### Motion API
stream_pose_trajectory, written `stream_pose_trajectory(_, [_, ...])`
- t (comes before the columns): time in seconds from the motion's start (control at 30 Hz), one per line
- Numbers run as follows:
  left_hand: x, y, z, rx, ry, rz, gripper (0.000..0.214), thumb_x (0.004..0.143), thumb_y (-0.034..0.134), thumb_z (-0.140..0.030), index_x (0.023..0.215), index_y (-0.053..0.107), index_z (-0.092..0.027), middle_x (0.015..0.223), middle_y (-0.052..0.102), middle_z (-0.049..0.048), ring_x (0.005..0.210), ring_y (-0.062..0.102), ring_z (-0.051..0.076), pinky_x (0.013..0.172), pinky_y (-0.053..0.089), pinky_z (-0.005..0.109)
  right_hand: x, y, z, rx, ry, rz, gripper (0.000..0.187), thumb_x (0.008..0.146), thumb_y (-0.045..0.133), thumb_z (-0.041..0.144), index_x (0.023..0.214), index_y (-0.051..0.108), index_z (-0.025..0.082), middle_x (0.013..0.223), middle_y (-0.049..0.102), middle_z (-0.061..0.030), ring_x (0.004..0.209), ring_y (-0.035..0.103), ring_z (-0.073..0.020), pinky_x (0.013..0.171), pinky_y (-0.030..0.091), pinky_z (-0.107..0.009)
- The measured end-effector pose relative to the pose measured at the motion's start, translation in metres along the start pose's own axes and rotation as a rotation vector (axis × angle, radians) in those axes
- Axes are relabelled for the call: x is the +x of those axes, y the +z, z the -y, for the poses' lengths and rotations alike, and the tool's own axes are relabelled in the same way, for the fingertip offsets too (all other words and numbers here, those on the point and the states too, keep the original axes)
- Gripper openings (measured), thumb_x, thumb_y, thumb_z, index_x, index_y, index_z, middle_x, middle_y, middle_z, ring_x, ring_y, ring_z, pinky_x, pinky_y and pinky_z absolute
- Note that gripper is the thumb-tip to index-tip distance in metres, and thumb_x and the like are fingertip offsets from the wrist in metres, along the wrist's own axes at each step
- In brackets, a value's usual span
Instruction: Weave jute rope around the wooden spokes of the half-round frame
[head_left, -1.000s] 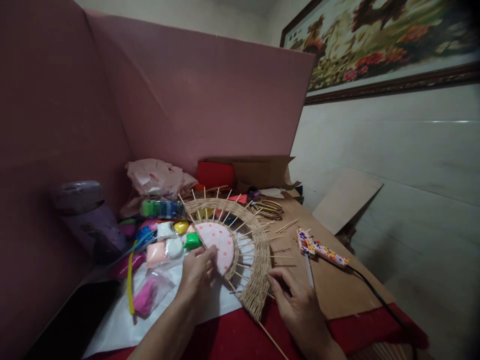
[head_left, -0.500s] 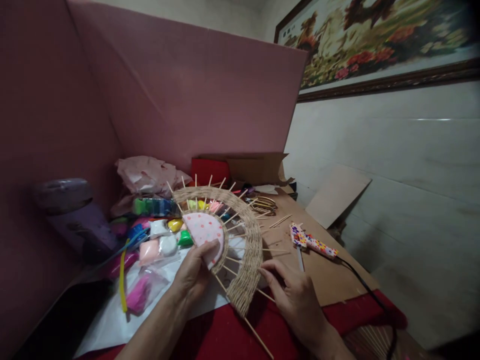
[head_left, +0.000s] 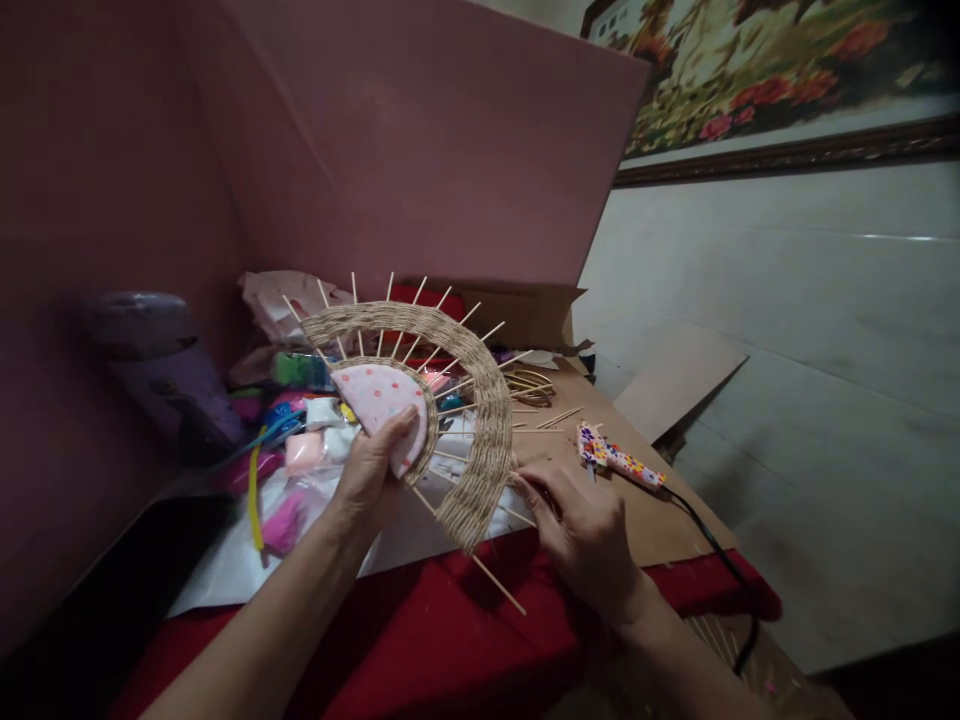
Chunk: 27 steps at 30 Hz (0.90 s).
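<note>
Half-round twine fan point(head_left: 491, 400), in the head view, was held up over the red cloth point(head_left: 405, 640): ribbed, coarse weaving point(head_left: 469, 512) arced across slender radiating sticks point(head_left: 499, 583) around a dotted, pale-pink fabric half-disc point(head_left: 375, 392). The left hand point(head_left: 375, 458) clasped that half-disc, thumb flat on top; the right hand point(head_left: 581, 530), curled, pinched narrowly at the weaving's outer edge, its contents hidden.

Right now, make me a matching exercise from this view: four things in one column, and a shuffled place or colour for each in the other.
Column one:
1. left hand
2. right hand
3. glue gun
4. cloth at the front

Column two:
A. on the brown board
B. red
C. gripping the dotted half-circle
D. at the outer edge of the woven band

Pairs: 1-C, 2-D, 3-A, 4-B
</note>
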<state>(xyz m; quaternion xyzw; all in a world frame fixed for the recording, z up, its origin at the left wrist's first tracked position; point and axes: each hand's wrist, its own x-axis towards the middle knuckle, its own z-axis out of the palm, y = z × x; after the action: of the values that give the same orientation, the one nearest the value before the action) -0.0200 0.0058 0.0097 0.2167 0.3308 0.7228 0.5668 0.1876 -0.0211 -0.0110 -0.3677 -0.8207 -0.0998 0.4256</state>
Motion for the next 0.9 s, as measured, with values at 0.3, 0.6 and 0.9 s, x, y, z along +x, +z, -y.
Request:
stream_pose_trajectory(0.3, [0.001,-0.002,0.001,-0.095,-0.002,-0.038,0.018,0.066,0.061,-0.004,0.084,0.064,-0.008,0.07,0.07,0.0046,0.058,0.064,0.014,0.056,0.055,0.023,-0.013,-0.007,0.003,0.117,0.162,-0.087,0.009,0.083,0.055,0.02,0.086,0.063,0.017,0.069,0.066,-0.0026,0.053,0.055,-0.0108,0.054,0.038,-0.024])
stream_pose_trajectory(0.6, [-0.002,-0.002,-0.009,-0.191,-0.026,0.01,0.015,0.067,0.057,-0.002,0.08,0.062,-0.009,0.063,0.069,0.004,0.052,0.063,0.013,0.052,0.054,0.022,-0.018,0.002,0.013,0.816,0.747,0.024,0.018,0.074,0.063,0.034,0.074,0.064,0.016,0.062,0.06,-0.0005,0.049,0.049,-0.0091,0.045,0.035,-0.02])
stream_pose_trajectory(0.9, [-0.009,0.001,-0.009,-0.18,-0.109,0.089,0.015,0.068,0.056,-0.002,0.081,0.061,-0.009,0.062,0.068,0.004,0.049,0.062,0.012,0.05,0.052,0.02,0.004,0.012,0.008,0.653,0.518,0.017,0.011,0.077,0.055,0.023,0.073,0.063,0.017,0.066,0.062,-0.0018,0.063,0.058,-0.0143,0.058,0.045,-0.024])
